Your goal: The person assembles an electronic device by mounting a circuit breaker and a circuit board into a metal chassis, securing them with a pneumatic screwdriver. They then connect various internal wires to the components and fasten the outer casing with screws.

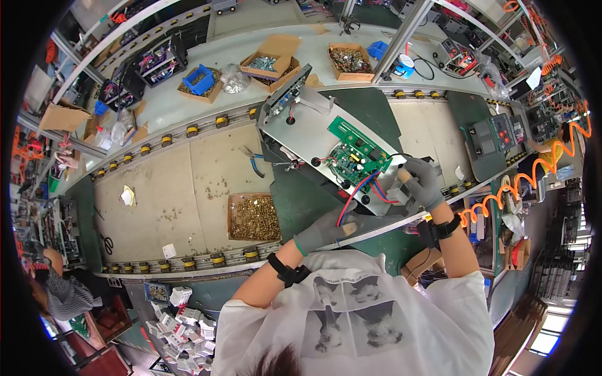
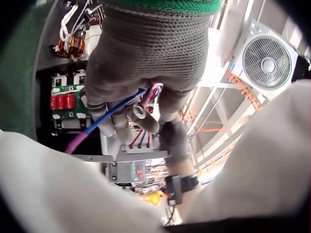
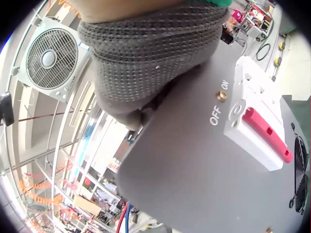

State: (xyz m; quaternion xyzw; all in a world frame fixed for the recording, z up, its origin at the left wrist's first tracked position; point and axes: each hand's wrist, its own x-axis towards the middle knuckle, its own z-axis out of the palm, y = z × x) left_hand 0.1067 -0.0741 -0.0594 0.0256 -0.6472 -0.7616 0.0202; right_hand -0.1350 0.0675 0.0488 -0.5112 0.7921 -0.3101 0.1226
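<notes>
An opened electronics chassis point(image 1: 307, 122) lies slanted before the person, a green circuit board point(image 1: 357, 156) on its metal top plate. Both hands wear grey gloves. At the near edge, the left hand point(image 1: 329, 232) holds red and blue wires point(image 1: 347, 202). In the left wrist view, a blue wire point(image 2: 109, 114) runs between its fingers and a ring terminal point(image 2: 139, 112) shows at the fingertips. The right hand point(image 1: 423, 185) grips the edge of the grey end panel point(image 3: 180, 160), its fingertips hidden behind. A white breaker with a red lever point(image 3: 267, 133) sits on that panel.
A box of brass screws point(image 1: 254, 216) and pliers point(image 1: 254, 161) lie left of the chassis. Boxes of fasteners point(image 1: 348, 61) and blue bins point(image 1: 198, 79) line the back shelf. An orange coiled hose point(image 1: 520, 178) hangs at right. Rollers point(image 1: 216, 259) edge the bench.
</notes>
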